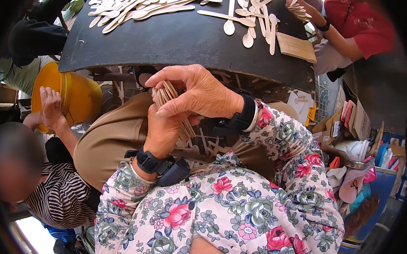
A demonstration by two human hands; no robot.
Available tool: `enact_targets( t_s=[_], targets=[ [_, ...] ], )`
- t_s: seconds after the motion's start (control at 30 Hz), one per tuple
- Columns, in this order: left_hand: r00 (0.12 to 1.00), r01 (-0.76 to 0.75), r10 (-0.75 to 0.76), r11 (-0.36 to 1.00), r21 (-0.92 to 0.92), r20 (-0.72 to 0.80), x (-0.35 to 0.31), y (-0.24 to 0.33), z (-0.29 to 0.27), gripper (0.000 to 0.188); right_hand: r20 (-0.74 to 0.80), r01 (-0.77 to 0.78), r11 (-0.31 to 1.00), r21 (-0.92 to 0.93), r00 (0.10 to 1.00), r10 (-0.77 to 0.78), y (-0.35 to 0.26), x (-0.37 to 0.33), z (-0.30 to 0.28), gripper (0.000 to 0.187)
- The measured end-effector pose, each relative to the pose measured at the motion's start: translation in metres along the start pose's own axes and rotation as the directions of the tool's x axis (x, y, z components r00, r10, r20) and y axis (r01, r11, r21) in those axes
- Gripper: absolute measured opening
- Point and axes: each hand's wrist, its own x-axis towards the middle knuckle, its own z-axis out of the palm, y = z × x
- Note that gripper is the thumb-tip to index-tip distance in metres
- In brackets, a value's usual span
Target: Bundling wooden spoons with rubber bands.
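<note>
Above my lap, a bundle of flat wooden spoons (165,93) is gripped in both hands. From above, my right hand (203,92) curls its fingers and thumb around the upper ends. Underneath, my left hand (161,131) is closed about the same bundle, its fingers partly hidden by the right hand. The handles stick out below, between my wrists. Just beyond my hands, a dark table (171,47) bears a heap of loose wooden spoons (145,4). Several more spoons (259,19) lie scattered at its right, beside a neat row of aligned wooden pieces (296,47).
At the left stands a yellow bucket (83,97), with a person in a striped top (62,191) reaching to it. A person in red (358,29) holds a spoon bunch (299,10) at the far right. Cardboard boxes (356,112) and clutter crowd the right side.
</note>
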Motion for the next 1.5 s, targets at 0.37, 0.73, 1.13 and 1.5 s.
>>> enact_targets(
  t_s=[0.37,0.73,1.13,1.5],
  targets=[
    [0.982,0.179,-0.175,0.982,-0.051,0.07,-0.004,0.004,0.008,0.02,0.134,-0.177,0.89,0.421,0.982,0.132,-0.004,0.0,-0.005,0.027],
    [0.959,0.225,-0.201,0.968,-0.109,0.201,-0.001,0.0,0.007,0.016,0.232,-0.269,0.902,0.339,0.953,0.197,0.0,-0.005,-0.015,0.031],
    [0.984,0.172,-0.166,0.979,-0.113,0.063,0.002,0.003,0.002,0.02,-0.355,-0.352,0.087,-0.932,0.934,-0.024,0.026,0.011,-0.15,0.018],
    [0.982,0.182,-0.179,0.982,-0.056,0.052,0.0,0.006,0.003,0.015,-0.266,-0.257,-0.073,-0.964,0.946,0.187,0.043,0.03,-0.172,0.015]
  ],
)
